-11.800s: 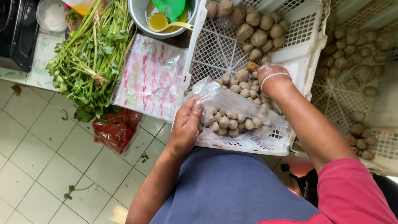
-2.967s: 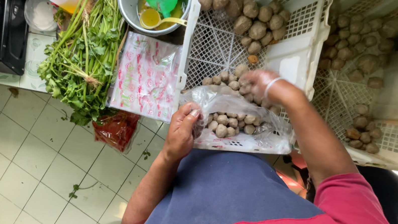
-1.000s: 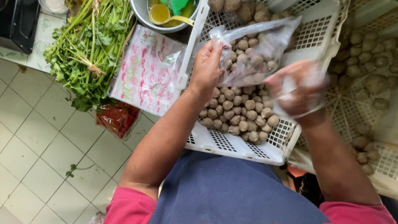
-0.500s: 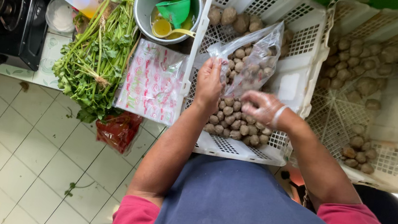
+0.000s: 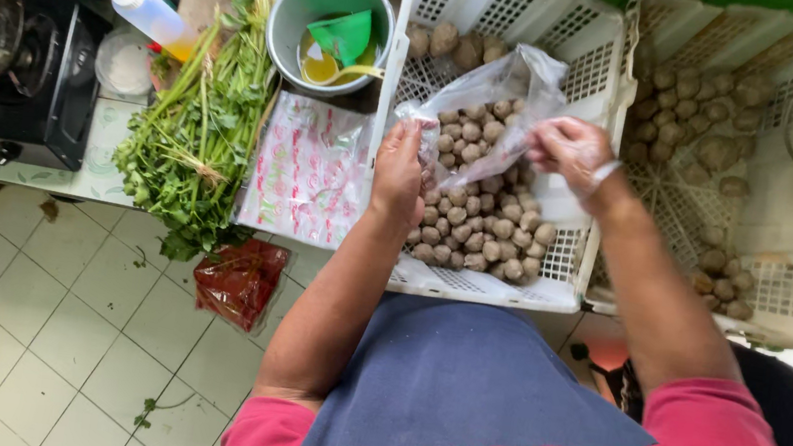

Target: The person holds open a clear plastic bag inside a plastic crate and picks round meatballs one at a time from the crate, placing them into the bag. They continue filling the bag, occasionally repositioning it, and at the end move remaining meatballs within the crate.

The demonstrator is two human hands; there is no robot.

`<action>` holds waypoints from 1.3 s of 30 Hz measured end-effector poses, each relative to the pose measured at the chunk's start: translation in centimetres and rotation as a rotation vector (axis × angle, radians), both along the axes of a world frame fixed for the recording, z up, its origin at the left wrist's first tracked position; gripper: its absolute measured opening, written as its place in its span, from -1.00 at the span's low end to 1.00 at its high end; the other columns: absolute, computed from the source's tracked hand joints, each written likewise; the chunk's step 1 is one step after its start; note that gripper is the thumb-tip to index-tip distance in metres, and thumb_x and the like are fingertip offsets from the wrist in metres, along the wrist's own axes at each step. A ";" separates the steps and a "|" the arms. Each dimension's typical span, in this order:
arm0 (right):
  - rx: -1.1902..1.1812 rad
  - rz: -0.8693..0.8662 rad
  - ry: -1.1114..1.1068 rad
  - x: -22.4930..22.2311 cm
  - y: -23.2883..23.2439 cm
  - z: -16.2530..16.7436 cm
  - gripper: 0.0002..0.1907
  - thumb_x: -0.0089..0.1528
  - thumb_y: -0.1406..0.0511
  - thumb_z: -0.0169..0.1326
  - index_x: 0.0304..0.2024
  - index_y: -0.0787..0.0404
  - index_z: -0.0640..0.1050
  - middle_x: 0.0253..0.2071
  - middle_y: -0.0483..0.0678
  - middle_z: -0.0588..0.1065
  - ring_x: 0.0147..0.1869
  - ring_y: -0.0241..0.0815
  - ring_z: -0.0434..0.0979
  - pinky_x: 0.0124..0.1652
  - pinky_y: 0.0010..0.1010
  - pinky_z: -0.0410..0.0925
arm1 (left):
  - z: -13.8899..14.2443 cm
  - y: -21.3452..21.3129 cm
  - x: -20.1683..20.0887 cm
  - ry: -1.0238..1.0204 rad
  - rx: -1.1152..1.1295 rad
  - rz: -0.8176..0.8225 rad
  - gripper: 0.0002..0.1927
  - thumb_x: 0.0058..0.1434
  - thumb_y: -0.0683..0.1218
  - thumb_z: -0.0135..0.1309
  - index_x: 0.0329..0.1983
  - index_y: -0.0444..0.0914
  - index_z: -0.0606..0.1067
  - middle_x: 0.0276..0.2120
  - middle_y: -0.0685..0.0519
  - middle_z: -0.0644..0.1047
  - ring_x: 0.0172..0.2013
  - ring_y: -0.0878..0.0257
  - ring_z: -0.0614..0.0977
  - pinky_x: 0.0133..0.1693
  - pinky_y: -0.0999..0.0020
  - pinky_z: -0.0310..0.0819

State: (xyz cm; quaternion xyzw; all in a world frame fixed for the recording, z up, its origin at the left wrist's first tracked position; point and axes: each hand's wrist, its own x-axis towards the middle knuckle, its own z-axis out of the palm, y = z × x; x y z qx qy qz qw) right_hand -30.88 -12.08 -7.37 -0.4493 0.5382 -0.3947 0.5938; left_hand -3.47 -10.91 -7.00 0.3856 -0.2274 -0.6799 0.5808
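Clear plastic bag, mouth hidden between left hand and right hand.

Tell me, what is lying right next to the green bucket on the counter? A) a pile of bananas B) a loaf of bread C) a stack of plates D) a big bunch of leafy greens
D: a big bunch of leafy greens lies just left of the green bucket, its stems running up past the bucket's rim on the counter.
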 end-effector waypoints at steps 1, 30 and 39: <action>-0.040 0.078 0.288 -0.8 0.9 0.2 -0.66 0.43 0.16 0.11 0.03 0.34 0.56 -0.09 0.13 0.60 -0.03 0.03 0.56 0.01 -0.20 0.47 | 0.0 0.2 0.0 0.019 0.017 -0.011 -0.80 0.51 -0.03 -0.11 -0.09 -0.17 0.52 -0.58 0.26 0.34 -0.67 0.50 0.25 -0.64 0.52 0.08; -0.352 0.431 0.522 5.7 3.0 6.1 -0.75 0.30 0.34 0.14 0.04 0.20 0.50 -0.05 0.05 0.56 -0.03 -0.14 0.62 -0.05 -0.32 0.53 | -0.4 3.6 -0.5 0.100 0.025 0.039 -0.77 0.54 -0.01 -0.08 0.03 -0.21 0.52 -0.40 0.20 0.52 -0.58 0.51 0.38 -0.57 0.56 0.18; -0.451 0.938 1.174 5.3 6.0 -3.2 -0.76 0.22 0.36 0.02 -0.07 0.29 0.54 -0.16 0.18 0.58 -0.02 0.22 0.58 -0.03 -0.03 0.43 | -1.0 3.7 -0.9 0.059 0.100 0.099 -0.75 0.49 -0.02 -0.11 0.05 -0.20 0.51 -0.21 0.16 0.60 -0.31 0.43 0.59 -0.35 0.49 0.40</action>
